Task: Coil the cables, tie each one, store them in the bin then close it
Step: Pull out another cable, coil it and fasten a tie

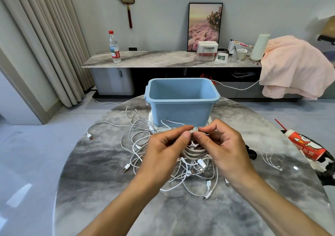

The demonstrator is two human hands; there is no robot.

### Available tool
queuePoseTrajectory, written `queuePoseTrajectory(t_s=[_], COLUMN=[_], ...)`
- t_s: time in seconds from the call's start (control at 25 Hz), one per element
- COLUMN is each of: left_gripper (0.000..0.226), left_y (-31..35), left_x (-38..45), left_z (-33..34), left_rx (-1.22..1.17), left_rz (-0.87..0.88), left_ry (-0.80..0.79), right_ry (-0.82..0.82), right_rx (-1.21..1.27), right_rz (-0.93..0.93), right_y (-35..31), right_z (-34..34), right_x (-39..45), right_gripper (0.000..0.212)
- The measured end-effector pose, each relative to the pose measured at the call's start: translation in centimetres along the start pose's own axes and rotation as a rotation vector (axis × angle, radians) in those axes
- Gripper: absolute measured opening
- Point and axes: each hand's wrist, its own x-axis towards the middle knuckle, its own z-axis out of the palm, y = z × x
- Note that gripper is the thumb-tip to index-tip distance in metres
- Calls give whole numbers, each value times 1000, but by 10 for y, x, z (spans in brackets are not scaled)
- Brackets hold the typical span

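Both hands meet over the middle of the bench (pixel 101 190), each making a fingertip grip: the left hand (pixel 164 149) and the right hand (pixel 220 146) pinch thumb to forefinger on the top of a coiled cable (pixel 193 151), which hangs between them just above the heap. What exactly sits between the fingertips, a tie or the cable's own end, is too small to tell.

From the head camera, the only view, the loose cables (pixel 137 139) lie in a white tangle on the bench under and to the left of the hands, plugs sticking out at several edges. The bin (pixel 181 100), pale blue and open, stands just behind the heap on what looks like a flat white piece, possibly its lid. A few thin white strips (pixel 270 158), perhaps ties, lie apart to the right.

These cables look light, limp and smooth, so a coil will likely spring loose unless it is held across all its turns at one spot. The sensible place to hold is the bundle itself, not a plug, since pulling on a plug would likely drag the tangle along. The bin seems stiff and light, and may slide if bumped.
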Motion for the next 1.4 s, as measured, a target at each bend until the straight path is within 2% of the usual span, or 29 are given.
queuePoseTrajectory(t_s=[0.08,0.16,0.32,0.4,0.52,0.68,0.84,1.0,1.08,1.16,1.24,1.4], left_gripper=[25,31,19,25,38,30,24,22,23,24,24,24], left_y=[5,6,3,4,5,-2,-5,-10,-13,-15,-15,-21], left_x=[3,6,5,4,-2,-5,-1,3,6,9,12,17], left_z=[-7,-13,-16,-19,-16,-2,7,7,2,-1,-1,0], left_rx=[-227,-241,-9,-77,-290,-360,-264,-172,-170,-165,-163,-155], left_rz=[-215,-303,-252,-292,-325,-324,-312,-330,-349,-346,-335,-344], left_ry=[-48,-98,-170,-233,-297,-189,-92,-17,24,47,51,71], right_ry=[-5,-53,-106,-154,-201,-158,-185,-268,-145,75,193,-26], right_rx=[26,38,81,157,237,243,194,-50,-120,-221,-542,-1199], right_rz=[-6,-26,-24,-19,-9,45,244,405,422,433,416,322], right_y=[2,5,8,7,5,8,10,12,17,34,67,136], right_z=[-1,-1,-3,-5,-10,-6,-7,-28,-57,-93,-125,-145], right_x=[0,0,2,3,5,4,3,19,40,61,73,82], right_gripper=[16,12,7,10,29,14,26,28,17,6,13,10])
